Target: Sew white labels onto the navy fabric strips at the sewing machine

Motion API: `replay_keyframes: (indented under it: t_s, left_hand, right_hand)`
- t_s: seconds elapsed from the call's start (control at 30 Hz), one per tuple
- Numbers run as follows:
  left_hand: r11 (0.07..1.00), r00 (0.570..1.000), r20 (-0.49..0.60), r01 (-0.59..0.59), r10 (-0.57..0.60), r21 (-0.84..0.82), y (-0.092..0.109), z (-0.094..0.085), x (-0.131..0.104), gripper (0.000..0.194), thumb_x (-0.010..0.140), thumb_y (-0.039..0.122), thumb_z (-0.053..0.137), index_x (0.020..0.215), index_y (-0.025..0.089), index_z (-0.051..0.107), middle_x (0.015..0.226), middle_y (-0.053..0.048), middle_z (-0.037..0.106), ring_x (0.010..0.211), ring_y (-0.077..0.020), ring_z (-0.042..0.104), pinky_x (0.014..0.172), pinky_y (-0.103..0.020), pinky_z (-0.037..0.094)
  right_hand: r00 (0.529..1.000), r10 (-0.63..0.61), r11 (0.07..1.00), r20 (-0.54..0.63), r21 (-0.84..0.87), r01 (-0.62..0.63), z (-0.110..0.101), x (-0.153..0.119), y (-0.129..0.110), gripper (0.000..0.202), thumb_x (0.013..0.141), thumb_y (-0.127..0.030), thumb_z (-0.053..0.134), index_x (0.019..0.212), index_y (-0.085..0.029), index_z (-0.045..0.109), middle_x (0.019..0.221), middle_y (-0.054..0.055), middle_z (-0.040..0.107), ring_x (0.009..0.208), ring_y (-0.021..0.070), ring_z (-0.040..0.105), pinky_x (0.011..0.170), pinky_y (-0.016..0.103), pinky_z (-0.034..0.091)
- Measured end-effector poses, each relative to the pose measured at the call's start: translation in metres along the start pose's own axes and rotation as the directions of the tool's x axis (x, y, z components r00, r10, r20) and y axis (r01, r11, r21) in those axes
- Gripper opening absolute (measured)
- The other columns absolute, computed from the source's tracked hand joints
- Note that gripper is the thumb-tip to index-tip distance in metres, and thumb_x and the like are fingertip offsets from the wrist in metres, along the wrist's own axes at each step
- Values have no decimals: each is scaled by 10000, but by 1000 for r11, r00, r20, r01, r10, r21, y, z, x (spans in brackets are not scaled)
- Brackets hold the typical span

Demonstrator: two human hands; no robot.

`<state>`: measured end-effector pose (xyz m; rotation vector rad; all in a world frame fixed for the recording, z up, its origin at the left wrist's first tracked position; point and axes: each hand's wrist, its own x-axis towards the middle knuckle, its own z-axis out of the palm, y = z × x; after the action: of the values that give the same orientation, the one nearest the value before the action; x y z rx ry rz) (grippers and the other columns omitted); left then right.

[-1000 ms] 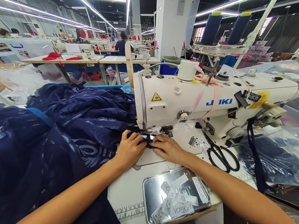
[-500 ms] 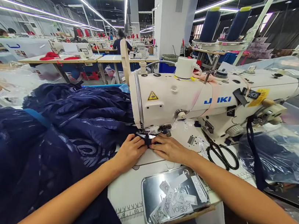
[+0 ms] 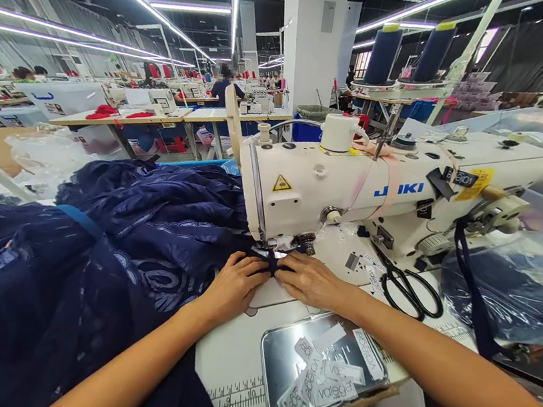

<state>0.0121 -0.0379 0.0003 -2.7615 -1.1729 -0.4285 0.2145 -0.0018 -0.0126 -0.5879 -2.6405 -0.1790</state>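
A strip of navy fabric (image 3: 272,263) lies on the bed of the white sewing machine (image 3: 304,188), just below its needle end. My left hand (image 3: 237,286) is closed on the strip from the left, with fingers bent and pressed together. From the other side, my right hand (image 3: 313,282) pinches it, its fingertips almost meeting the left ones. A shiny white piece shows by the presser foot; what it is I cannot make out. Left of the machine, a large heap of navy garments (image 3: 172,223) with pale embroidery spreads over the table. My fingers partly hide the stitching spot.
A metal tray (image 3: 273,365) with printed white labels (image 3: 327,380) sits in front of my right forearm. Black scissors (image 3: 413,294) lie beyond that arm. Plastic-wrapped navy fabric (image 3: 516,292) is at the right. Thread cones (image 3: 383,54) stand behind; a person (image 3: 223,85) is farther back.
The whole view has shifted a little, so things appear slightly farther right and lower. Both hands keep their hold on the navy fabric, with little visible movement against the machine.
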Motion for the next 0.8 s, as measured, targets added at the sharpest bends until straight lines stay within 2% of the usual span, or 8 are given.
replay_keyframes:
  t_s: [0.3,0.63,0.8]
  left_hand:
    - [1000,1000,19,13,-13,-4,-1,2,0,316,801,91,416,1044,184,595,1115,-74,607,1049,-208,515,889,-409,357]
    - [998,998,40,52,-51,-22,-1,0,2,380,749,42,405,1057,165,589,1152,-94,588,1079,-220,505,872,-417,379]
    - [996,995,64,83,-83,-9,-5,2,5,400,738,37,406,1077,159,579,1180,-98,570,1110,-228,488,898,-428,366]
  right_hand:
    - [1000,7,998,-16,59,-6,1,-1,5,224,868,-205,422,931,-151,630,997,98,579,913,196,519,826,334,442]
    - [1000,2,1000,13,-10,-1,4,0,3,214,862,-229,436,946,-134,609,1007,107,578,942,215,502,832,358,432]
    - [1000,4,998,26,-56,-2,7,3,5,249,853,-304,472,957,-120,604,1008,119,583,937,224,514,831,366,436]
